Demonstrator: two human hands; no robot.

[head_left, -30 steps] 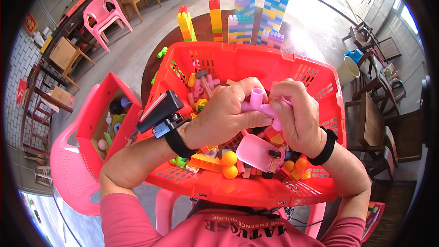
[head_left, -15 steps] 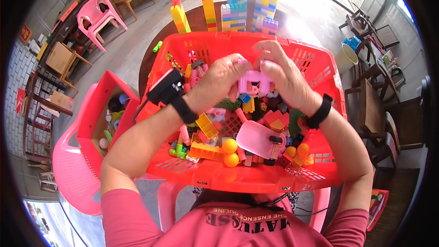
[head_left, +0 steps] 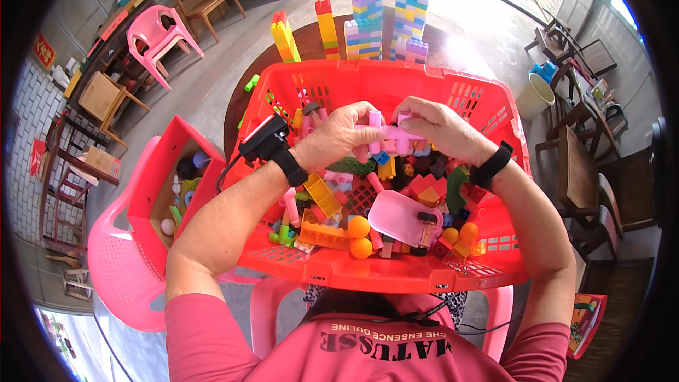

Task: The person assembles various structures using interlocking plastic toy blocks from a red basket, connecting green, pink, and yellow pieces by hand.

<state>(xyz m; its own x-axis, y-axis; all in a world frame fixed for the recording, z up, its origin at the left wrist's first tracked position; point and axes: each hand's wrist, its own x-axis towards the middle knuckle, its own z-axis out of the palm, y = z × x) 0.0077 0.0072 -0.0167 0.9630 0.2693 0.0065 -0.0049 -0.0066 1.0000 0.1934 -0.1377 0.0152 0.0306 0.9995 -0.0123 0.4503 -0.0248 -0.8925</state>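
Over a large red plastic basket (head_left: 339, 280), my left hand (head_left: 344, 131) and my right hand (head_left: 440, 126) grip a joined set of pink toy pipe pieces (head_left: 391, 134) between them. The left fingers close on its left end, the right thumb and fingers on its right end. Loose toys fill the basket below. Among them lie a pink toy tray with black wheels (head_left: 395, 216), a yellow-orange block piece (head_left: 322, 194), an orange long block (head_left: 325, 235), orange balls (head_left: 359, 227) and a dark green curved piece (head_left: 456, 187).
Block towers, including a tall blue-and-purple one (head_left: 411, 10) and a red-and-yellow one (head_left: 285, 37), stand on a round brown table (head_left: 244, 99) behind the basket. At left, a red box of toys (head_left: 145, 205) rests on a pink chair (head_left: 117, 269). Cables hang by my shirt.
The pink pipe pieces have turned, so upright tubes now show where a squarish opening faced me. My right hand's raised fingers have come down around them. The whole view has shifted slightly.
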